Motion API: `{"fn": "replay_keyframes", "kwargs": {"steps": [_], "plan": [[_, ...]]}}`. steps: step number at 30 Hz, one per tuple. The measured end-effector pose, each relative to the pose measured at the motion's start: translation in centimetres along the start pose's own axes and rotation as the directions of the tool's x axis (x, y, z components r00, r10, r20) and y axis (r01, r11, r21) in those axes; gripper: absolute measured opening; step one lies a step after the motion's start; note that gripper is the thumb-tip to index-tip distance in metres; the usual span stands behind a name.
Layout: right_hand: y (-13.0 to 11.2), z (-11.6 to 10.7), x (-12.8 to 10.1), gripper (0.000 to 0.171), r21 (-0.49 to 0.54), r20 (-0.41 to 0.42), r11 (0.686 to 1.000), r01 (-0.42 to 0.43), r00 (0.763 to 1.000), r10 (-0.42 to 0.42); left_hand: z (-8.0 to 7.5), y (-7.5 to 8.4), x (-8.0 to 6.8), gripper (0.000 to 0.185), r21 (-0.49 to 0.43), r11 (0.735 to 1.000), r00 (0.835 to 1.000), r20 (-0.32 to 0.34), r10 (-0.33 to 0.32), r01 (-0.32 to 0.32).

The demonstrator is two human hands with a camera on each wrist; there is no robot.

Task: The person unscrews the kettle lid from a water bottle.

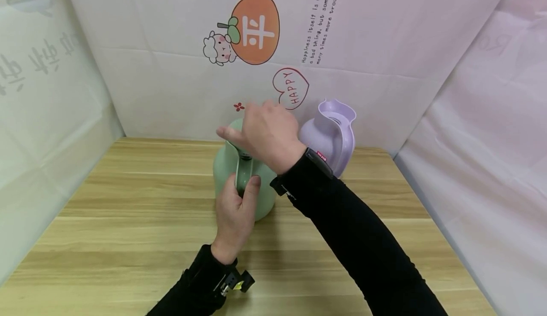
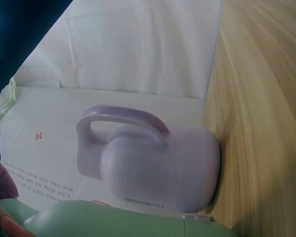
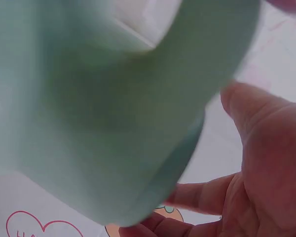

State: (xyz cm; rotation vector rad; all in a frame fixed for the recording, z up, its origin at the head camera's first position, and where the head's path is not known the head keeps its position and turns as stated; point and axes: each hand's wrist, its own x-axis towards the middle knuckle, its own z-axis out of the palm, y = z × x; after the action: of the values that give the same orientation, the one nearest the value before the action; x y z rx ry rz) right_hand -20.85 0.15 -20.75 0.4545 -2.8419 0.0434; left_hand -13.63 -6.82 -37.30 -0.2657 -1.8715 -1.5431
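Note:
A green thermos jug [image 1: 266,199] stands on the wooden table with its handle towards me. My left hand [image 1: 236,211] grips that handle, the thumb along its right side. Above the jug's top is my right hand [image 1: 271,133], palm down, with its thumb stretched out to the left. Up close in the right wrist view, the jug's green top [image 3: 113,123] is blurred, and the thumb and spread, lightly bent fingers [image 3: 202,195] stand at its edge. Part of the lid is hidden behind the right hand in the head view.
Right behind the green jug stands a lilac jug [image 1: 320,138] with a looped handle, seen side-on in the left wrist view. A printed white cloth [image 1: 171,88] hangs along the table's back edge, and white sheets [image 1: 483,149] close off both sides of the wooden table [image 1: 141,240].

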Motion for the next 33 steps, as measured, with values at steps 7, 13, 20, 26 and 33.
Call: {"fn": "replay_keyframes", "kwargs": {"steps": [7, 13, 20, 26, 33], "plan": [[-0.2, 0.5, 0.1, 0.067, -0.050, 0.025, 0.999, 0.011, 1.000, -0.009, 0.1, 0.0, 0.0, 0.026, -0.006, 1.000, 1.000, -0.002, 0.019, -0.019], [0.4, 0.6, 0.3, 0.062, -0.019, 0.038, 0.997, 0.077, 0.996, -0.076, 0.1, 0.0, 0.1, 0.026, -0.014, 0.999, 0.999, -0.007, 0.038, -0.039], [0.9, 0.5, 0.9, 0.056, 0.008, 0.055, 0.986, 0.167, 0.984, -0.168, 0.0, -0.1, 0.0, 0.027, 0.001, 1.000, 1.000, -0.009, 0.021, -0.021], [1.5, 0.3, 1.2, 0.042, 0.083, 0.103, 0.972, 0.218, 0.969, -0.226, 0.0, -0.2, 0.0, 0.026, 0.006, 1.000, 0.999, -0.012, 0.030, -0.030], [2.1, -0.1, 1.7, 0.031, 0.141, 0.145, 0.950, 0.280, 0.943, -0.300, 0.1, -0.3, 0.0, 0.024, -0.001, 0.999, 0.999, -0.009, 0.041, -0.041]]}}
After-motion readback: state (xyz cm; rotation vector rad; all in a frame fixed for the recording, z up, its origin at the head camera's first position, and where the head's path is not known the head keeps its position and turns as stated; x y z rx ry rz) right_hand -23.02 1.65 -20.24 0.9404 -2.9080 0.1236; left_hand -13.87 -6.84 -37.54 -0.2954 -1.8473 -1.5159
